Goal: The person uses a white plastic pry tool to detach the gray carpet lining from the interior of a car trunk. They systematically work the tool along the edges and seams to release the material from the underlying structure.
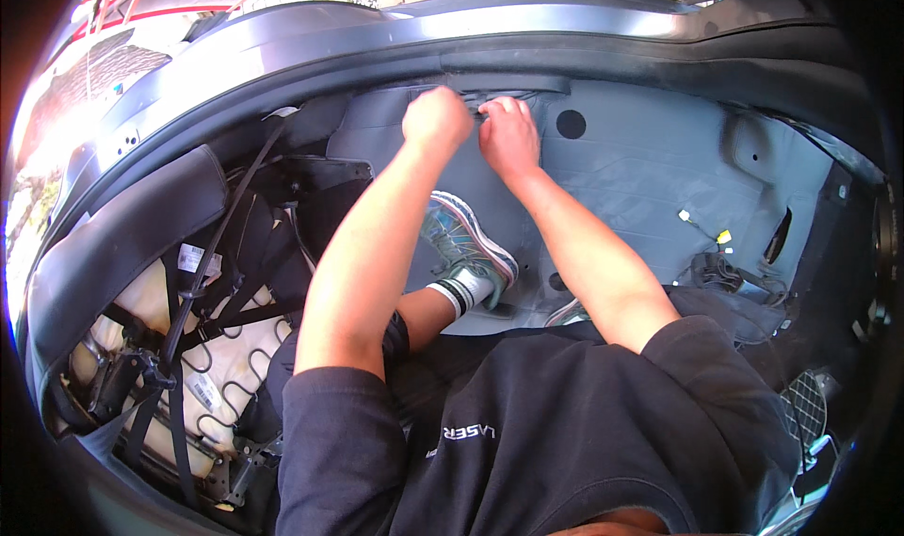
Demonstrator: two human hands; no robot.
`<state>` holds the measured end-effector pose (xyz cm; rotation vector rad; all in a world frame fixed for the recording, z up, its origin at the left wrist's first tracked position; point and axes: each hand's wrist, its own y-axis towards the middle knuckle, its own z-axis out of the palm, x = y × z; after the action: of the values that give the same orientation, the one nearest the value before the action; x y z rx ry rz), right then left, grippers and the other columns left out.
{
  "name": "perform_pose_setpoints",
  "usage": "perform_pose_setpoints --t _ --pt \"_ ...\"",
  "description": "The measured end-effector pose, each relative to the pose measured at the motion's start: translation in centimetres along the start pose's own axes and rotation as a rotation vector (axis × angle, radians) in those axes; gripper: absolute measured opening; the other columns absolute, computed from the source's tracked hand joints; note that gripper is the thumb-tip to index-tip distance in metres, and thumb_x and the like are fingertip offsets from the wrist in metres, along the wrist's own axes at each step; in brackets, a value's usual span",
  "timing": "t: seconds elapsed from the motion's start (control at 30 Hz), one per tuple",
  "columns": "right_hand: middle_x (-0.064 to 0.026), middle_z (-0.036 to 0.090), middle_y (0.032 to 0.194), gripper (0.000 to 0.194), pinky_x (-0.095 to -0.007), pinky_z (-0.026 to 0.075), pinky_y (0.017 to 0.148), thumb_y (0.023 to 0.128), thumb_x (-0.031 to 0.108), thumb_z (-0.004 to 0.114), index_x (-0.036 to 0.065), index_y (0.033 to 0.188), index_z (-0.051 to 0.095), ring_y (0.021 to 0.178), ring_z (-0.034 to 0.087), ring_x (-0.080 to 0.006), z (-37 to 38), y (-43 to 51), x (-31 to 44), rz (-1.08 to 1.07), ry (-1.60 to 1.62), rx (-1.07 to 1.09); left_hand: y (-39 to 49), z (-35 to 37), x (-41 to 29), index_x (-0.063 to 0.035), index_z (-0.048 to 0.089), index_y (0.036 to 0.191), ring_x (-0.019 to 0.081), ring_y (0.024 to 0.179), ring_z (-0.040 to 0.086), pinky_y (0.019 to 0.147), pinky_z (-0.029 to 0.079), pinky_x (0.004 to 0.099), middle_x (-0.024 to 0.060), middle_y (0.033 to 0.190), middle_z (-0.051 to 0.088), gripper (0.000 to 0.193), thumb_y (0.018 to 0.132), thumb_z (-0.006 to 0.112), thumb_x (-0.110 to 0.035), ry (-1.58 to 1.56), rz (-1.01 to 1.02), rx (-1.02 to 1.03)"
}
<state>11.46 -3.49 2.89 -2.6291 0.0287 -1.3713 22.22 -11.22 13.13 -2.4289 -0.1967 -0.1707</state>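
Observation:
My left hand (438, 118) is curled into a blurred fist at the far edge of the grey car floor lining (607, 162). Whatever its fingers may hold is hidden. My right hand (510, 135) is just to its right, palm down and fingers bent, touching the lining near its upper edge. Between the two hands the lining shows dark folds or a gap (474, 104) below the door sill trim (505, 83). One foot in a multicoloured sports shoe (470, 243) rests on the lining below my hands.
At left a tipped car seat (127, 218) shows springs, foam and metal brackets, with a dark seat belt strap (233, 218) across it. Loose connectors (722, 237) and a wiring bundle (727, 278) lie at right. The metal door sill (494, 24) borders paving outside.

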Motion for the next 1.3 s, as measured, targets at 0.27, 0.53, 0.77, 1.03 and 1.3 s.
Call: perform_pose_setpoints --t 0.27,0.53,0.77,1.03,1.3 --pt "-0.0104 0.07 0.082 0.046 -0.046 0.055 0.072 0.106 0.039 0.039 0.004 0.091 0.067 0.079 0.07 -0.0271 8.0 4.0 -1.9 0.771 0.871 0.538 -6.0 4.3 -0.5 -0.0225 0.082 0.114 0.039 0.104 0.075 0.092 0.059 0.0489 0.0172 0.106 0.079 0.028 0.095 0.064 -0.03 -0.429 -0.141 -0.249" --pt "-0.0143 0.072 0.102 0.038 -0.0451 0.059 0.079 0.103 0.022 0.037 -0.001 0.118 0.063 0.088 0.072 -0.027 4.8 4.5 3.5 1.07 1.349 0.359 -1.3 1.8 1.2 -0.0226 0.083 0.113 0.0349 0.112 0.074 0.098 0.058 0.0458 0.0156 0.112 0.079 0.029 0.09 0.067 -0.029 -0.326 -0.132 0.068" --pt "-0.015 0.074 0.099 0.038 -0.0415 0.054 0.073 0.107 0.029 0.049 -0.002 0.109 0.069 0.083 0.068 -0.0229 11.8 3.5 -2.0 0.966 1.26 0.171 -4.8 6.2 0.9 -0.0232 0.078 0.126 0.0397 0.113 0.072 0.097 0.057 0.0485 0.0174 0.115 0.077 0.036 0.098 0.061 -0.038 -0.58 -0.158 -0.225" --pt "-0.0161 0.073 0.112 0.058 -0.0466 0.056 0.084 0.113 0.053 0.04 0.001 0.129 0.061 0.1 0.07 -0.0284 9.9 2.6 -1.8 0.934 1.23 0.499 -3.7 7.7 2.8 -0.021 0.08 0.11 0.0362 0.109 0.073 0.095 0.058 0.0504 0.0143 0.113 0.078 0.027 0.097 0.061 -0.035 -0.441 -0.063 -0.19" --pt "-0.0249 0.075 0.118 0.056 -0.0503 0.054 0.1 0.102 0.051 0.054 0.001 0.111 0.079 0.115 0.07 -0.042 -4.8 1.0 -3.6 0.144 -0.114 0.642 -3.4 6.1 2.2 -0.0163 0.075 0.115 0.0376 0.109 0.074 0.095 0.059 0.049 0.0167 0.109 0.078 0.026 0.095 0.06 -0.026 -0.206 0.108 -0.179"
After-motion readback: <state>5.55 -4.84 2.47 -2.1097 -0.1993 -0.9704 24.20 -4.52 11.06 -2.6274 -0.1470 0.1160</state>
